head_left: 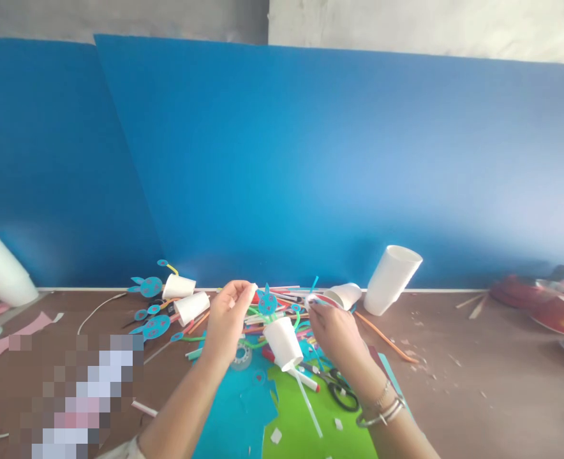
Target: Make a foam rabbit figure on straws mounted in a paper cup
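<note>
My left hand (229, 319) is closed in a pinch, with a small white scrap (254, 288) at its fingertips. My right hand (334, 335) has its fingers closed around something whitish, too blurred to name. Between the hands, a white paper cup (282, 343) sits tilted with its wide end up. A blue paper rabbit head (267, 302) with a drawn face sticks up above that cup, and green strips show beside it. From beneath the cup a pale straw (309, 408) slants toward me. Neither hand visibly touches the cup.
Blue paper (229, 408) and green paper (315, 421) lie below, with black-handled scissors (343, 390), a red-capped marker (305, 380) and a tape roll (240, 357). More rabbit cups (192, 308) lie left. Stacked cups (392, 280) stand right, before a blue partition (311, 159).
</note>
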`<action>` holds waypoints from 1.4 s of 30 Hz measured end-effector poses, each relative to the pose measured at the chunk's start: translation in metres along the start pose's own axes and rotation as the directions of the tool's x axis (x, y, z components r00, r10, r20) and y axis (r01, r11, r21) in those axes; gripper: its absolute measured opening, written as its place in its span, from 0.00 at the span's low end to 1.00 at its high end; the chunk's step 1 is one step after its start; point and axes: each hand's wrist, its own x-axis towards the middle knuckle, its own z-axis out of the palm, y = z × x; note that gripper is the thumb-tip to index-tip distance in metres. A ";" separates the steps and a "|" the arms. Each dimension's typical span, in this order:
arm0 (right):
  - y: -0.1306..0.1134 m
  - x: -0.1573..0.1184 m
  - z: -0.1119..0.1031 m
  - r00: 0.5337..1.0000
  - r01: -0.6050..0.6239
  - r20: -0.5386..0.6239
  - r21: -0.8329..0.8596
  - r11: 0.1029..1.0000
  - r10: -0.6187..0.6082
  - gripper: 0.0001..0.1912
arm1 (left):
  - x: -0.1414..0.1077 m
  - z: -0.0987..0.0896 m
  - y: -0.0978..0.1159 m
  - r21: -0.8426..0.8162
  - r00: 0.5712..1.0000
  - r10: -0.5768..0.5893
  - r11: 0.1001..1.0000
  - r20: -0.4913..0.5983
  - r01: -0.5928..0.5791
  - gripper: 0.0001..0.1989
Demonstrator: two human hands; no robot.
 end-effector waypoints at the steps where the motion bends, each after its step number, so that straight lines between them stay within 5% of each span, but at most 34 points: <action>1: 0.007 0.003 0.002 0.996 -0.045 0.065 -0.136 0.990 0.055 0.15 | 0.004 -0.003 -0.001 0.012 0.997 -0.065 0.998 0.033 0.065 0.13; 6: 0.012 0.004 0.010 0.986 -0.111 0.094 -0.267 0.957 0.141 0.08 | 0.014 -0.010 -0.010 0.172 0.963 -0.151 0.979 0.223 0.114 0.15; 9: -0.013 -0.006 0.015 0.998 0.056 0.037 -0.233 0.971 -0.048 0.09 | 0.015 -0.010 -0.017 0.211 0.963 -0.122 0.975 0.241 0.070 0.13; 10: -0.023 -0.010 0.019 0.980 0.193 0.087 -0.180 0.965 -0.180 0.10 | 0.016 -0.010 -0.019 0.213 0.965 -0.112 0.975 0.238 0.061 0.13; 12: -0.041 -0.019 0.031 0.865 0.468 0.255 -0.105 0.877 -0.431 0.11 | 0.017 -0.010 -0.022 0.208 0.968 -0.100 0.977 0.232 0.051 0.13; 15: -0.055 -0.028 0.055 0.774 0.599 0.339 -0.121 0.791 -0.534 0.10 | 0.019 -0.010 -0.024 0.195 0.971 -0.090 0.980 0.221 0.047 0.13; 20: -0.055 -0.032 0.074 0.805 0.559 0.366 -0.208 0.802 -0.467 0.09 | 0.020 -0.011 -0.023 0.174 0.973 -0.103 0.983 0.208 0.066 0.13; 31: -0.057 -0.037 0.076 0.800 0.575 0.323 -0.171 0.800 -0.506 0.09 | 0.015 -0.007 -0.016 0.066 0.945 -0.210 0.978 0.251 0.200 0.13; 34: -0.057 -0.031 0.066 0.843 0.516 0.245 -0.112 0.849 -0.480 0.10 | 0.015 -0.008 -0.014 0.047 0.940 -0.214 0.977 0.266 0.209 0.13; 38: -0.048 -0.019 0.039 0.965 0.263 -0.039 0.218 0.940 -0.261 0.12 | 0.011 -0.009 -0.006 0.069 0.908 -0.231 0.973 0.351 0.221 0.13; 42: -0.033 -0.009 0.019 0.996 0.086 -0.080 0.654 0.751 -0.045 0.13 | 0.003 -0.008 0.000 0.143 0.893 -0.156 0.984 0.421 0.105 0.10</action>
